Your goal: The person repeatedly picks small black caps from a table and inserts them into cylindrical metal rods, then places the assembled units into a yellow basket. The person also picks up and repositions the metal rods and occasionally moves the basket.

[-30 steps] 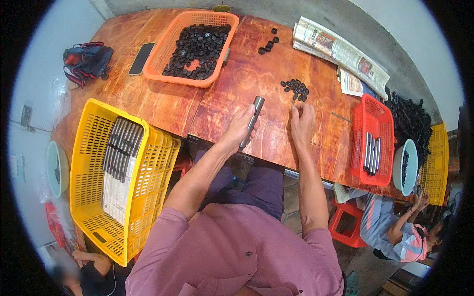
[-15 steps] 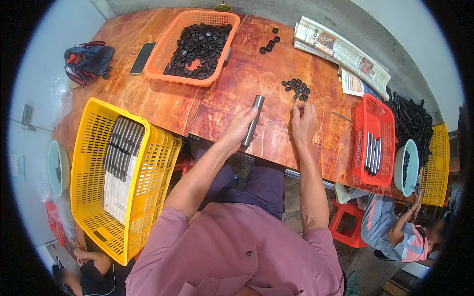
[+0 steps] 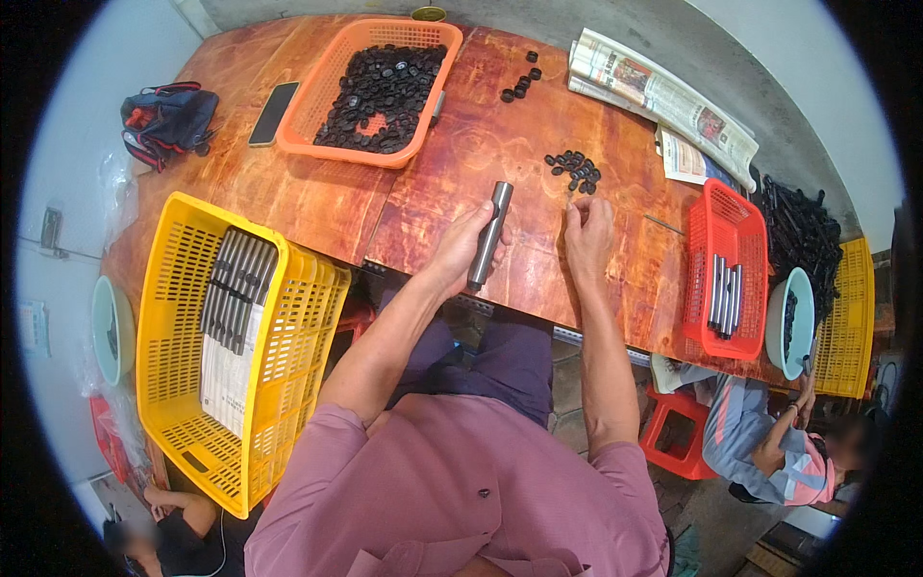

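At the counter [image 3: 308,202] edge, your left hand [image 3: 460,252] grips one grey tube [image 3: 488,236], uncapped; your right hand [image 3: 588,231], fingers curled, nears the black caps [image 3: 574,171]; many tubes wait.

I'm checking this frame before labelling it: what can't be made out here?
- Head view: whether the right hand pinches a cap; its fingertips cover it.
- Lower part of the metal tube, hidden by the left hand.
- Black caps: too small to tell their shape.
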`<action>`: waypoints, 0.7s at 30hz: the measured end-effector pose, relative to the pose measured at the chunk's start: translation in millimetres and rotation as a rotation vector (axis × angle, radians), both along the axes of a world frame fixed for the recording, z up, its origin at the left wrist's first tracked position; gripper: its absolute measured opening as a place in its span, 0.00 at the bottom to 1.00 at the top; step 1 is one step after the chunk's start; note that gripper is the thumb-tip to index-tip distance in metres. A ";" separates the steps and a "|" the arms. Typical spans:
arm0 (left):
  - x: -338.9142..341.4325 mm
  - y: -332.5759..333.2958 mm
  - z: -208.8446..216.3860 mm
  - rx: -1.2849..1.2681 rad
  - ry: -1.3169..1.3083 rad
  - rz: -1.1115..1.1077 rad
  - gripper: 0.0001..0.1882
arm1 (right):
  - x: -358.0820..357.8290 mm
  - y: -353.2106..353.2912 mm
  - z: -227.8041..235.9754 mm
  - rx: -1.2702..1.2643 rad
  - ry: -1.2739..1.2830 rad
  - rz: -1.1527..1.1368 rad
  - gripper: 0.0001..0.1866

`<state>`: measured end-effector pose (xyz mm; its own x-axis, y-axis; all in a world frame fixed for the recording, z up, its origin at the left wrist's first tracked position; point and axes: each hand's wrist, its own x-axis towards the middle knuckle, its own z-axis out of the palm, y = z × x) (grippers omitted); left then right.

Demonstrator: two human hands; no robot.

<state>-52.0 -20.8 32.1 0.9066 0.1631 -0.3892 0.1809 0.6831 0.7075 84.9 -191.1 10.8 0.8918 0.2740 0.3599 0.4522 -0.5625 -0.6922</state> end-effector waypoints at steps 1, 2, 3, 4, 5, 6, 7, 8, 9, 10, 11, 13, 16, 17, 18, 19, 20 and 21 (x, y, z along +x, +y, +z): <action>-0.1 -0.2 -0.5 -0.021 0.003 0.003 0.24 | 0.2 0.1 -0.2 0.002 0.003 0.001 0.07; 0.1 0.3 -0.3 -0.064 -0.008 -0.005 0.24 | 0.3 0.2 -0.4 0.003 0.007 0.002 0.07; 0.4 1.4 0.0 -0.106 -0.018 -0.013 0.24 | 0.5 0.2 -0.6 0.005 0.010 0.003 0.07; 0.3 2.4 -0.1 -0.149 -0.029 -0.023 0.24 | 1.2 -0.3 -1.8 0.008 0.012 0.005 0.07; -0.6 3.6 -0.6 -0.122 -0.005 -0.030 0.24 | 2.3 -0.8 -3.6 0.011 0.013 0.008 0.07; -1.9 5.4 -1.4 -0.095 0.018 -0.038 0.25 | 2.8 -1.4 -4.8 0.014 0.015 0.010 0.07; -2.2 6.9 -1.3 -0.066 0.040 -0.045 0.25 | 2.8 -1.6 -4.3 0.014 0.015 0.009 0.07; -2.6 7.5 -0.9 -0.030 0.068 -0.037 0.25 | 1.7 -1.4 -3.9 0.014 0.015 0.007 0.07; -3.5 7.3 -0.4 0.005 0.095 -0.029 0.24 | 1.0 -0.8 -3.5 0.014 0.015 0.006 0.06; -3.4 6.4 -0.4 0.039 0.121 -0.023 0.24 | 1.9 -1.1 -3.7 0.008 0.019 0.006 0.06; -3.0 5.4 0.9 0.057 0.120 -0.019 0.24 | 2.8 -1.2 -4.7 0.002 0.023 0.006 0.06; -1.6 3.9 4.9 0.093 0.114 -0.010 0.24 | 3.4 -0.8 -4.2 -0.004 0.025 0.006 0.06; 0.1 0.3 7.7 0.040 0.062 0.009 0.24 | 2.0 -1.2 -4.9 -0.006 0.012 0.010 0.06; 0.5 -1.0 9.2 0.003 0.044 0.020 0.24 | 3.9 -1.6 -7.3 -0.004 0.004 0.013 0.06; 2.2 -1.1 8.5 -0.022 0.029 0.015 0.24 | 6.1 -1.8 -9.6 -0.001 -0.003 0.015 0.07; 1.8 -0.7 6.1 -0.047 0.019 0.012 0.24 | 5.2 -1.1 -9.0 0.000 -0.005 0.019 0.07; 1.4 -0.1 3.8 -0.073 0.010 0.010 0.24 | 4.2 -1.0 -7.3 -0.006 0.001 0.016 0.07; 0.8 1.1 1.7 -0.045 0.000 0.003 0.24 | 3.0 -0.9 -4.3 -0.011 0.008 0.012 0.07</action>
<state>-51.2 -19.7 33.8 0.9059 0.1485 -0.3965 0.1788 0.7146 0.6763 87.9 -192.0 6.5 0.8910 0.2888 0.3502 0.4539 -0.5644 -0.6895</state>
